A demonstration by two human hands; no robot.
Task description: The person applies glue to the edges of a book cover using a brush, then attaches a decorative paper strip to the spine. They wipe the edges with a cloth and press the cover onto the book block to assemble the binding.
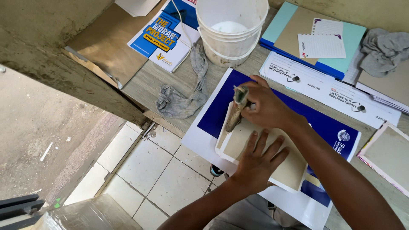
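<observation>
My right hand (266,106) grips a worn glue brush (236,110), its bristles lying on the left edge of a beige board (294,168) with a white border. My left hand (255,164) lies flat on that board, fingers spread, holding it down. The board rests on a large blue-and-white printed sheet (328,125) that hangs over the wooden table's front edge. A white plastic bucket (230,30) with white paste inside stands just behind the sheet.
A grey rag (181,96) lies left of the sheet. Behind are a printed booklet (164,38), brown card (106,44), teal-and-blue boards with notepads (315,38), white printed pads (332,91) and another rag (383,49). A further board (385,155) sits right. Tiled floor (153,170) lies below.
</observation>
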